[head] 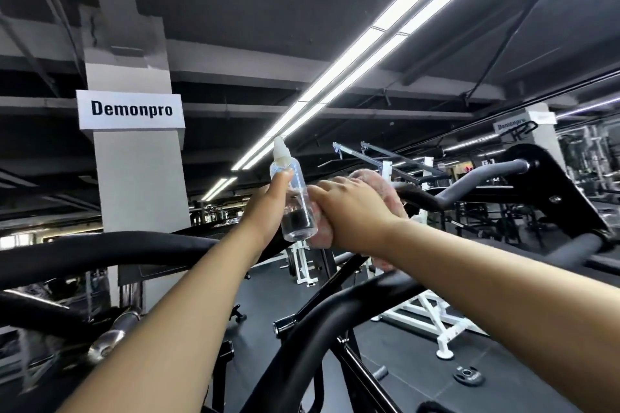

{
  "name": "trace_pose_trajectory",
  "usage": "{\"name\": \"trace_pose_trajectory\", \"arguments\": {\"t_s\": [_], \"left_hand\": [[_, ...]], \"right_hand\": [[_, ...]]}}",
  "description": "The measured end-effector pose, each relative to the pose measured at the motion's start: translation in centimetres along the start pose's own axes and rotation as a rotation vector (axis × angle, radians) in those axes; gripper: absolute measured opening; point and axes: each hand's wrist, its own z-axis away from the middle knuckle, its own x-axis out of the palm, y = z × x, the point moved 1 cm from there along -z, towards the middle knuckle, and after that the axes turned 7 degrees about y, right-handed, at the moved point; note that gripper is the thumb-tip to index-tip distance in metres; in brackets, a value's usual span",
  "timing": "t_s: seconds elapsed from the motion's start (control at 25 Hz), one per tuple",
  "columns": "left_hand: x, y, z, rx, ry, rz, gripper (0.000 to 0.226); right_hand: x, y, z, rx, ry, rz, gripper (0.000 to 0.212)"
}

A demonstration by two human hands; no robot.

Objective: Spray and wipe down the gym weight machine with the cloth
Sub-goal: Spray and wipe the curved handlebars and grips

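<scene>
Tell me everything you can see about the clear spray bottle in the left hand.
The small clear plastic spray bottle is a slim cylinder with a white nozzle cap on top. It looks nearly empty. It stands almost upright, slightly tilted, gripped by the left hand, whose thumb lies near its shoulder. It sits beside the pink cloth under the right hand.

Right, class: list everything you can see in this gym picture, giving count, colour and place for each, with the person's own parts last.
spray bottle: one, clear with white nozzle, centre, upright.
cloth: one, pink, wrapped over a handle at centre right.
machine handles: several, black and grey, across the foreground and right.
pillar: one, white, left.
sign: one, white with dark lettering, on the pillar.
ceiling lights: two long strips, white, overhead.
bench: one, white frame, lower right floor.
weight plate: one, black, floor, lower right.
left hand: holds the spray bottle.
right hand: grips the cloth on the handle.
</scene>
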Motion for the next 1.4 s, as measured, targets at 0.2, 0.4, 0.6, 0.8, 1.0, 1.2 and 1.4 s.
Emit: {"name": "trace_pose_trajectory", "arguments": {"t_s": [0.2, 0.4, 0.6, 0.8, 1.0, 1.2, 1.4], "left_hand": [[-0.2, -0.5, 0.0, 0.017, -0.016, -0.058, 0.039], [0.2, -0.5, 0.2, 0.049, -0.012, -0.098, 0.033], [0.0, -0.7, -0.1, 0.045, -0.031, -0.117, 0.035], [0.0, -0.9, -0.3, 0.030, -0.023, -0.128, 0.036], [-0.1, -0.4, 0.4, 0.005, -0.041, -0.152, 0.055], [0.1, -0.2, 0.5, 0.004, -0.013, -0.165, 0.040], [0.1, -0.1, 0.6, 0.021, 0.015, -0.177, 0.036]], "right_hand": [[0.4, 2.6, 0.5, -0.193, 0.102, 0.085, 0.040], [1.6, 5.4, 1.6, -0.259, 0.154, 0.092, 0.039], [1.5, 10.9, 3.9, 0.059, -0.017, 0.009, 0.051], [1.7, 11.5, 4.4, 0.289, -0.076, -0.094, 0.038], [1.0, 9.5, 4.3, 0.468, -0.145, -0.025, 0.043], [-0.8, 8.8, 4.3, 0.683, -0.326, 0.108, 0.020], [-2.6, 10.2, 5.3, 1.421, -0.234, -1.286, 0.028]]}}
